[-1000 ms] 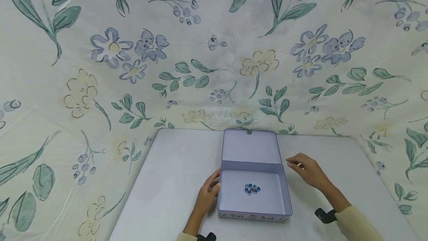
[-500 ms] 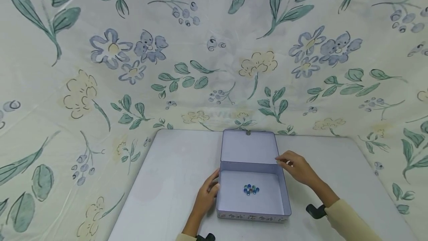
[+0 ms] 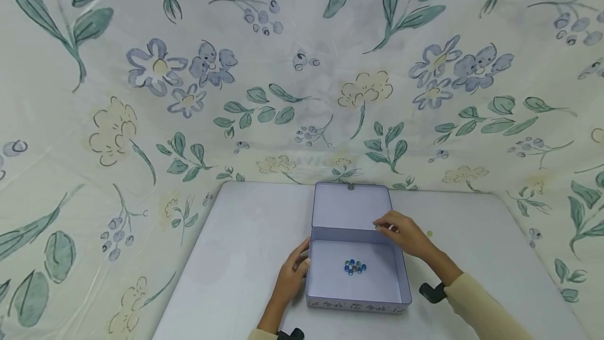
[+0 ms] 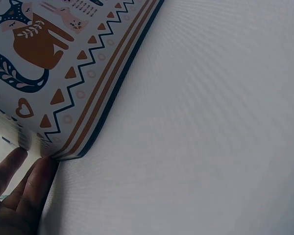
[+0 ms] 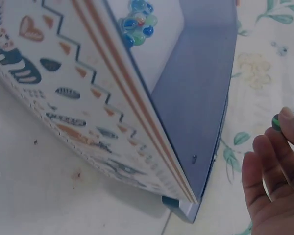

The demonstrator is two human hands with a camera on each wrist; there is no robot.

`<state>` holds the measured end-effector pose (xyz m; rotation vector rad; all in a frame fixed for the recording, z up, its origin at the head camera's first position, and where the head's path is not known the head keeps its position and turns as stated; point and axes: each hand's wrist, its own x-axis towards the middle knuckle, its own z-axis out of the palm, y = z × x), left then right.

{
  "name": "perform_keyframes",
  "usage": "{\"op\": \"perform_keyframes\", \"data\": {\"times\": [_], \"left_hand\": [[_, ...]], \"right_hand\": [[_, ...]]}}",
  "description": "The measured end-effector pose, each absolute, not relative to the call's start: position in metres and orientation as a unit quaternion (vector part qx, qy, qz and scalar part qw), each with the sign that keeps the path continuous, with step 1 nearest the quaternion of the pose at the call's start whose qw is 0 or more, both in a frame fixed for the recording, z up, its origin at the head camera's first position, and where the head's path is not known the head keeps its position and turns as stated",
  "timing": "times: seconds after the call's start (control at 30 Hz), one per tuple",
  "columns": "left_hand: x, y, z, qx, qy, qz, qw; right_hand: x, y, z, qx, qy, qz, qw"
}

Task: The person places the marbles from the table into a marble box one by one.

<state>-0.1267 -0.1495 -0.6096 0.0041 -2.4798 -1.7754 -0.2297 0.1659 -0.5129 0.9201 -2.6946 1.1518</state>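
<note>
A pale lilac tin box [image 3: 325,282] stands on the table with its lid [image 3: 351,206] folded back; animal and zigzag prints cover its outer side. Several glass marbles [image 3: 354,266], blue, green and one reddish, lie clustered on the box floor. Between thumb and fingertip, my right hand [image 3: 403,234] pinches a dark marble with a green streak [image 5: 276,122], above the back right of the box near the hinge. My left hand [image 3: 291,274] rests its extended fingers [image 4: 36,183] against the outside of the left wall.
A yellow-green marble [image 3: 430,234] lies on the white table [image 3: 245,235], right of the box and beyond my right wrist. Floral cloth [image 3: 283,67] hangs behind the table's back edge. Dark wrist straps [image 3: 432,293] sit on both arms.
My right hand has moved left from beside the box to over its back right part, carrying the marble. The yellow-green marble on the table has come into sight. My left hand stays put.
</note>
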Motion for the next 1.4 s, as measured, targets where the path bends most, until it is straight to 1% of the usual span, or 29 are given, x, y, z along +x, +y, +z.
{"op": "perform_keyframes", "data": {"times": [0.2, 0.57, 0.67, 0.77, 0.87, 0.93, 1.2, 1.4], "left_hand": [[-0.126, -0.153, -0.612, -0.004, -0.803, -0.594, 0.042], [-0.125, -0.153, -0.611, -0.003, -0.803, -0.595, 0.044], [-0.122, -0.151, -0.602, 0.002, -0.807, -0.589, 0.040], [-0.117, -0.150, -0.585, 0.001, -0.810, -0.586, 0.034], [-0.113, -0.151, -0.571, -0.013, -0.809, -0.587, 0.036], [-0.113, -0.151, -0.570, -0.016, -0.809, -0.586, 0.037], [-0.127, -0.152, -0.606, -0.008, -0.805, -0.592, 0.043], [-0.127, -0.154, -0.611, -0.013, -0.805, -0.591, 0.040]], "right_hand": [[-0.227, 0.157, -0.516, 0.317, -0.868, 0.380, 0.029], [-0.234, 0.131, -0.515, 0.347, -0.859, 0.377, -0.003], [-0.234, 0.124, -0.516, 0.352, -0.857, 0.376, -0.007], [-0.234, 0.119, -0.519, 0.353, -0.858, 0.374, -0.010], [-0.234, 0.114, -0.524, 0.354, -0.860, 0.366, -0.021], [-0.233, 0.111, -0.525, 0.354, -0.860, 0.365, -0.034], [-0.233, 0.105, -0.527, 0.363, -0.860, 0.353, -0.069], [-0.232, 0.102, -0.532, 0.365, -0.863, 0.339, -0.089]]}}
